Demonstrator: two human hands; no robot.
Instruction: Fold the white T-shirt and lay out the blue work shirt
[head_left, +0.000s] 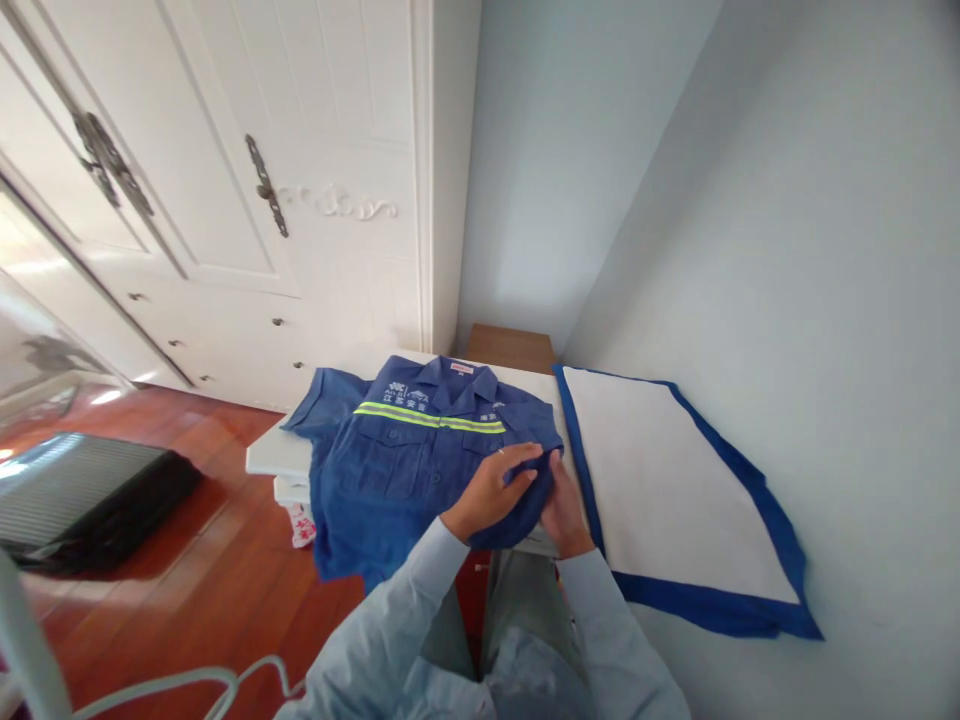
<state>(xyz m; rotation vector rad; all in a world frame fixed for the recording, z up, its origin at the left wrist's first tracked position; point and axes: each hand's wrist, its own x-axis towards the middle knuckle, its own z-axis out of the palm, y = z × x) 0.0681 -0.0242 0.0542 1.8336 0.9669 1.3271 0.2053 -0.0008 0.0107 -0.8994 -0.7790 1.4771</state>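
A blue short-sleeved work shirt (pixel 420 450) with a yellow-green reflective stripe and white lettering lies front up, collar away from me, on a white table (pixel 277 452). Its left part hangs over the table's edge. My left hand (pixel 491 490) is closed on the fabric at the shirt's right side, thumb and fingers pointing right. Beside it, my right hand (pixel 564 505) grips the same bunched sleeve area from the right, with its thumb upward. The two hands almost meet there, and folds of cloth partly hide the fingertips.
Right of the shirt, a white sheet (pixel 675 470) lies over blue cloth (pixel 712 605) against the wall. A white wardrobe (pixel 352 260) stands behind, beside a brown wooden box (pixel 510 347). A black ribbed suitcase (pixel 97 500) lies on the wooden floor (pixel 247 620) at left.
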